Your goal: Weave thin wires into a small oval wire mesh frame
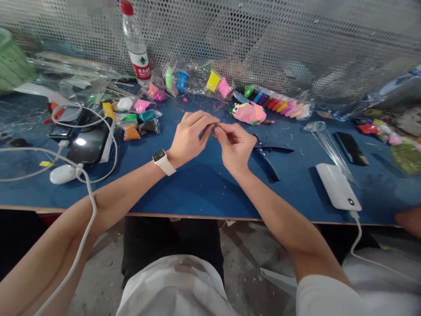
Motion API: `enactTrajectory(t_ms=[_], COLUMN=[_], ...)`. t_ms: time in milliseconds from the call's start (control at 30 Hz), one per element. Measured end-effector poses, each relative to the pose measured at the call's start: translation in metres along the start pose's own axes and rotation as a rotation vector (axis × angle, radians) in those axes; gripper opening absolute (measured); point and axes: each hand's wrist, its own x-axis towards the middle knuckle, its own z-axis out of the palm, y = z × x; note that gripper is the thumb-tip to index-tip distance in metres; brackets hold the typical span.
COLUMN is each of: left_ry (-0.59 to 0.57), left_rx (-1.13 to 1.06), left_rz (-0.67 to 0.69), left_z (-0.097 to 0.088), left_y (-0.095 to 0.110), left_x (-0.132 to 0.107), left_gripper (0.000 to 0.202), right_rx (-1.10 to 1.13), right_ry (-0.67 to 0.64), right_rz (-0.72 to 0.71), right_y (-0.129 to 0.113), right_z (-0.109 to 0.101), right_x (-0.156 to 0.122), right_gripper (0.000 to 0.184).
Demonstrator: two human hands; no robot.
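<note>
Over the middle of the blue table, my left hand and my right hand meet at the fingertips. Both are closed in a pinch around something small and dark, too small to name. Just behind my right hand lies a pink clay figure with googly eyes and a yellow and green trim. Dark-handled pliers rest to the right of my right wrist, partly hidden by the hand. A white-strapped smartwatch is on my left wrist.
A water bottle stands at the back by the perforated metal panel. Coloured clay packs lie along the back. Phones and a white cable are at left; a white power bank is at right, near another person's arm.
</note>
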Motion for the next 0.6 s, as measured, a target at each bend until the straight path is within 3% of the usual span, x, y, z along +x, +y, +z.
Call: enactTrajectory(t_ms=[267,600], left_ry=[-0.019,-0.039], left_rx=[0.013,-0.030], left_rz=[-0.022,-0.027], left_z=[0.000,-0.006], left_y=[-0.002,-0.001], left_x=[-0.001,0.001], left_gripper=[0.033,0.028], right_rx=[-0.033,-0.201], right_ry=[-0.001,-0.009], right_rz=[0.029,-0.141], right_y=[0.004,-0.009], right_z=[0.001,-0.012], right_x=[0.000,0.007], right_gripper=[0.042,0.029])
